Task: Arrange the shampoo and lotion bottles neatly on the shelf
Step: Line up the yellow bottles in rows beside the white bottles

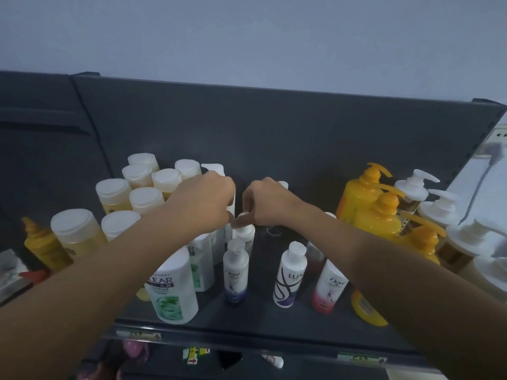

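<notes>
On the dark shelf (pixel 260 319) both my arms reach to the middle of the back rows. My left hand (pixel 203 204) curls round a tall white pump bottle (pixel 215 168), which it mostly hides. My right hand (pixel 270 204) is curled beside it, and its thumb and finger pinch the cap of a small white bottle (pixel 245 233). Another white cap (pixel 284 184) peeks out behind that hand. In front stand a Clear bottle (pixel 175 292), a blue Dove bottle (pixel 235 272), a Lux bottle (pixel 288 278) and a pink Dove bottle (pixel 329 286).
Several white-capped amber bottles (pixel 115 193) crowd the left. Yellow pump bottles (pixel 359 198) and white pump bottles (pixel 414 187) fill the right. A yellow bottle (pixel 367 308) lies under my right forearm. The shelf's front rail (pixel 247 344) carries price tags, with a lower shelf beneath.
</notes>
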